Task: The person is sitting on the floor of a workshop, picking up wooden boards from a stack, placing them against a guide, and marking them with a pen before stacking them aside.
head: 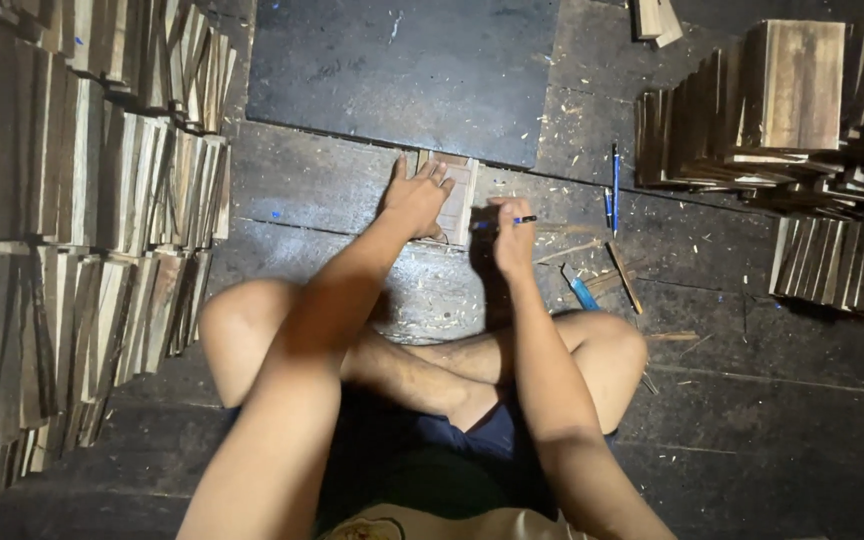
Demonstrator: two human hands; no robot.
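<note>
I sit cross-legged on a dark wooden floor. My left hand (415,197) lies flat with spread fingers on a small rectangular wooden block (457,200) that rests on the floor in front of my knees. My right hand (512,235) is just right of the block and grips a blue pen (515,220), whose tip points left toward the block's right edge. Part of the block is hidden under my left hand.
A dark flat board (402,70) lies beyond the block. Tall stacks of wooden pieces (82,230) fill the left side, and more stacks (782,110) stand at the right. Blue pens (614,185), a blue-handled tool (582,292), thin wood sticks (624,278) and shavings lie right of my hand.
</note>
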